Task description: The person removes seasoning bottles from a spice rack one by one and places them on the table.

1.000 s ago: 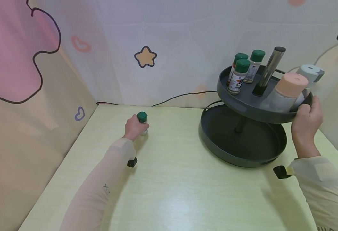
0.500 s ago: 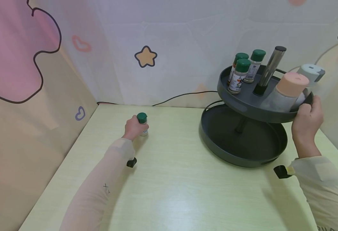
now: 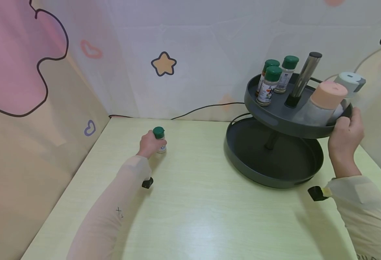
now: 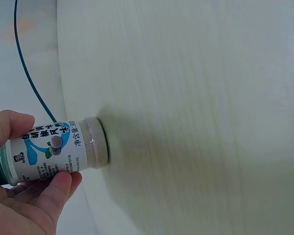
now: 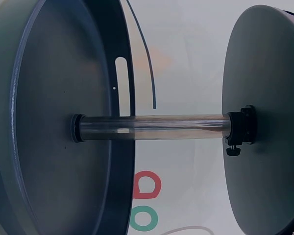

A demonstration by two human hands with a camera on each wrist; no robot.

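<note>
My left hand [image 3: 149, 144] grips a small seasoning jar [image 3: 159, 133] with a green cap, toward the table's back left. Up close in the left wrist view, thumb and fingers wrap round the jar's white label [image 4: 49, 152]. Its base is at the tabletop; whether it touches I cannot tell. At the right, my right hand [image 3: 347, 135] holds the rim of the upper tray [image 3: 294, 127] of a dark two-tier round rack. Its fingers are mostly hidden by the rim. The lower tray [image 3: 268, 178] rests on the table with nothing in it.
Upper-tier items include several green-capped jars [image 3: 266, 92], a pink-capped bottle [image 3: 328, 95] and a pale blue-capped container [image 3: 349, 83]. A metal post [image 3: 304, 77] rises through that tier. Behind, a black cable [image 3: 206, 106] runs along the patterned backdrop [image 3: 210, 65].
My left hand and the jar have shifted very slightly left. The right hand and the rack look unmoved.
</note>
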